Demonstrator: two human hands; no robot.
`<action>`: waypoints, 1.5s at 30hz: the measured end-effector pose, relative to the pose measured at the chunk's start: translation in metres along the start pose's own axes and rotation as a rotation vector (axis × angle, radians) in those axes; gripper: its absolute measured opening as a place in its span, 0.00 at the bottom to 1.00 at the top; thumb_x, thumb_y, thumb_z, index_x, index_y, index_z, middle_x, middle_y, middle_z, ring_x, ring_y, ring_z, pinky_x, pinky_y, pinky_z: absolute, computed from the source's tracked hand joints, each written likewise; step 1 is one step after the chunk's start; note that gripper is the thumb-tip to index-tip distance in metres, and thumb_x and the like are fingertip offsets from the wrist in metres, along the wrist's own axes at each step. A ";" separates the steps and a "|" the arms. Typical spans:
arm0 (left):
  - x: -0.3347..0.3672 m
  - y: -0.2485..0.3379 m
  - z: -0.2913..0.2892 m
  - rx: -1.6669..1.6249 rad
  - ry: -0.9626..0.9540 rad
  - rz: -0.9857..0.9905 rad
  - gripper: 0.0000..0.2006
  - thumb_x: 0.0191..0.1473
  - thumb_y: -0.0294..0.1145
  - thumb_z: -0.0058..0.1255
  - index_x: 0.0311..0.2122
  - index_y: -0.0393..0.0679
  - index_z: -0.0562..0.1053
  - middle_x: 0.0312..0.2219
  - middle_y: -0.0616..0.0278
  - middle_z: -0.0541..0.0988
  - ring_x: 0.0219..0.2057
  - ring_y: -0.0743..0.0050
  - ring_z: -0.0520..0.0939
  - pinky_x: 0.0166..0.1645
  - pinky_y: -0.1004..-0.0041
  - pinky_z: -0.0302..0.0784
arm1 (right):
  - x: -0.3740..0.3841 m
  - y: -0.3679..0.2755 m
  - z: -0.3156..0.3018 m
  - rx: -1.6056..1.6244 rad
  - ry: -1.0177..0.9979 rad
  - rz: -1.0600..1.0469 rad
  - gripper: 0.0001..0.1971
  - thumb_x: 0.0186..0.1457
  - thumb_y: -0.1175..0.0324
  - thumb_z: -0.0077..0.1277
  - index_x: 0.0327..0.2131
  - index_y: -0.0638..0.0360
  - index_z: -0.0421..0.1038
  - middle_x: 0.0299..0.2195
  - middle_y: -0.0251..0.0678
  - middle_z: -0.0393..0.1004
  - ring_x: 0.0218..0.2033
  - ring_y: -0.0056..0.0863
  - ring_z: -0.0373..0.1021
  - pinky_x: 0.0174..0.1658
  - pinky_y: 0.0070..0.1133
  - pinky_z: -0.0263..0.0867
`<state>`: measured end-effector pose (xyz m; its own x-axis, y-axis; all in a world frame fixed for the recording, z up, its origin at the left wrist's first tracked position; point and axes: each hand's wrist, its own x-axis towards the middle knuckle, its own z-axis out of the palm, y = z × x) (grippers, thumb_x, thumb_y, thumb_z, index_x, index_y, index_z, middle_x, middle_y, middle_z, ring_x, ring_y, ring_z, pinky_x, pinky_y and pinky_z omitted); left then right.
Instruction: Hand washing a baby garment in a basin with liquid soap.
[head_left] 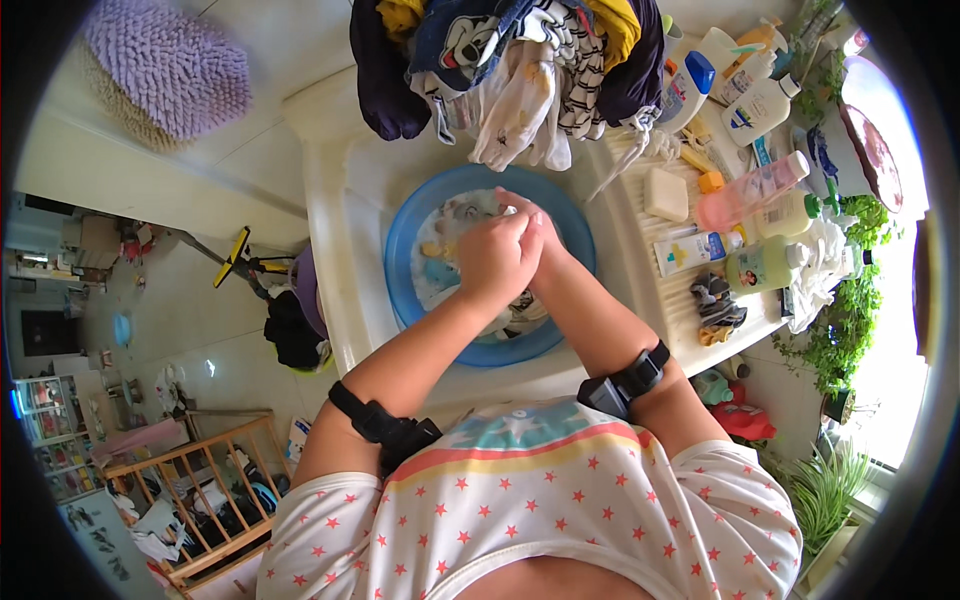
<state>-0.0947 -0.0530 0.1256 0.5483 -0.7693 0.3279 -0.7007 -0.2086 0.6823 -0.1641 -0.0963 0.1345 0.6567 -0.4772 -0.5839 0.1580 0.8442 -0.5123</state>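
Note:
My left hand (pixel 494 256) and my right hand (pixel 535 222) are pressed together above a blue plastic basin (pixel 402 275). Both are closed, fingers folded against each other. A small whitish bit shows between them, but what they grip is mostly hidden. In the basin, soapy water covers wet laundry (pixel 440 270) in white, grey, yellow and blue, partly blocked from view by my hands and forearms. The basin stands inside a cream washing sink (pixel 352 300). A pile of clothes (pixel 530 75), dark, yellow, striped and white, hangs over the sink's far side.
On the ribbed ledge at right are a pale soap bar (pixel 665 194), a white tube (pixel 690 252), a pink bottle (pixel 745 195), several other bottles and small dark socks (pixel 718 300). Left of the sink, dark cloth (pixel 293 330) lies by a purple tub. Plants (pixel 850 320) line the window.

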 end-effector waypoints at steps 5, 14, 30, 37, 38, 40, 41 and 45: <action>0.008 -0.009 -0.003 0.100 -0.051 -0.131 0.16 0.49 0.41 0.41 0.16 0.42 0.68 0.13 0.50 0.70 0.17 0.49 0.71 0.23 0.59 0.64 | 0.008 0.014 0.005 0.047 0.001 0.118 0.16 0.56 0.57 0.29 0.30 0.57 0.64 0.30 0.38 0.68 0.32 0.30 0.66 0.36 0.26 0.63; 0.015 -0.016 -0.003 0.043 0.016 -0.142 0.14 0.47 0.38 0.43 0.14 0.44 0.66 0.13 0.51 0.70 0.17 0.48 0.71 0.21 0.58 0.64 | 0.007 0.014 0.005 0.123 -0.082 0.120 0.16 0.56 0.57 0.28 0.36 0.56 0.64 0.31 0.35 0.69 0.32 0.28 0.67 0.35 0.26 0.63; 0.017 -0.045 -0.045 -0.807 -0.130 -0.556 0.19 0.50 0.45 0.46 0.17 0.41 0.67 0.13 0.71 0.64 0.18 0.83 0.61 0.24 0.77 0.59 | -0.012 -0.034 -0.012 -0.006 -0.101 0.203 0.26 0.48 0.44 0.43 0.35 0.60 0.64 0.32 0.40 0.70 0.33 0.33 0.68 0.37 0.34 0.63; 0.009 -0.042 -0.077 -0.965 -0.363 -0.519 0.15 0.50 0.43 0.48 0.24 0.39 0.71 0.20 0.69 0.71 0.24 0.86 0.69 0.31 0.83 0.63 | -0.008 -0.030 -0.023 0.012 -0.115 0.208 0.24 0.50 0.45 0.41 0.31 0.61 0.67 0.30 0.39 0.72 0.33 0.34 0.68 0.40 0.34 0.62; 0.009 -0.041 -0.079 -0.992 -0.367 -0.540 0.15 0.50 0.42 0.47 0.25 0.39 0.71 0.22 0.68 0.72 0.24 0.85 0.70 0.31 0.82 0.64 | -0.006 -0.028 -0.026 0.016 -0.113 0.208 0.24 0.50 0.45 0.41 0.31 0.61 0.67 0.30 0.39 0.72 0.33 0.34 0.68 0.40 0.34 0.62; 0.009 -0.043 -0.082 -1.018 -0.372 -0.561 0.15 0.51 0.41 0.47 0.26 0.38 0.72 0.23 0.66 0.74 0.25 0.85 0.72 0.32 0.82 0.66 | -0.001 -0.027 -0.033 0.071 -0.170 0.231 0.23 0.51 0.46 0.40 0.32 0.61 0.68 0.30 0.38 0.72 0.33 0.33 0.68 0.40 0.33 0.62; 0.009 -0.044 -0.084 -1.029 -0.374 -0.559 0.14 0.51 0.40 0.46 0.27 0.37 0.72 0.23 0.65 0.74 0.25 0.84 0.72 0.31 0.82 0.66 | -0.001 -0.028 -0.034 0.073 -0.170 0.230 0.23 0.51 0.46 0.40 0.32 0.61 0.68 0.30 0.38 0.72 0.33 0.33 0.68 0.40 0.33 0.62; 0.011 -0.045 -0.089 -0.997 -0.419 -0.530 0.13 0.51 0.38 0.47 0.29 0.37 0.73 0.23 0.65 0.75 0.25 0.84 0.73 0.31 0.83 0.66 | -0.001 -0.029 -0.037 0.074 -0.182 0.219 0.23 0.51 0.47 0.40 0.33 0.60 0.68 0.32 0.38 0.72 0.34 0.32 0.68 0.41 0.33 0.62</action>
<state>-0.0170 0.0016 0.1567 0.3412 -0.9040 -0.2577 0.3293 -0.1419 0.9335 -0.1967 -0.1294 0.1259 0.8013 -0.2355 -0.5500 0.0468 0.9411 -0.3348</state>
